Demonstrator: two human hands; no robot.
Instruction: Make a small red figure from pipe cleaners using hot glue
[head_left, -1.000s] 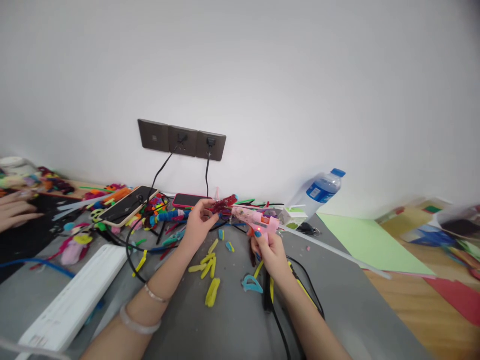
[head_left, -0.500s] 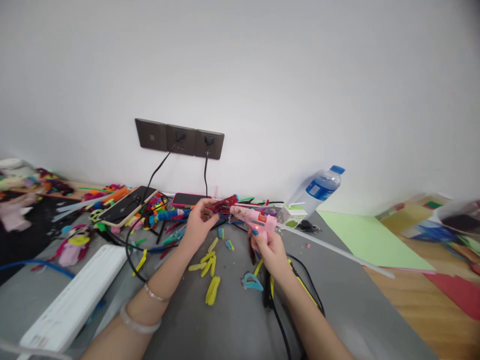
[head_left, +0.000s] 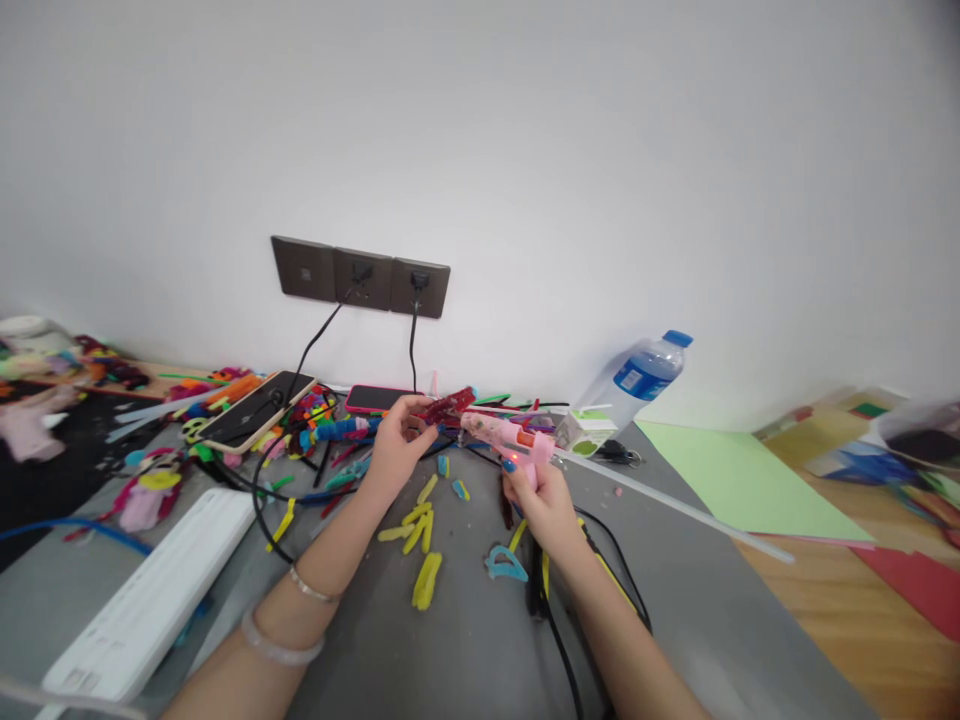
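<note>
Hot-glue gun (head_left: pixel 491 432) in hand, we sat over a grey table (head_left: pixel 720 620) beside a white wall (head_left: pixel 525 180), socket plates (head_left: pixel 361 278) far left, wood-grain surface (head_left: pixel 829 605) to the right. Our right hand (head_left: pixel 549 502) wrapped its handle; its pink body pointed left, toward the dark-red fuzzy piece (head_left: pixel 450 404) our left hand (head_left: pixel 401 440) pinched between thumb and fingers.

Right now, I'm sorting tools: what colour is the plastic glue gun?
Pink glue gun, shown in head view.
</note>
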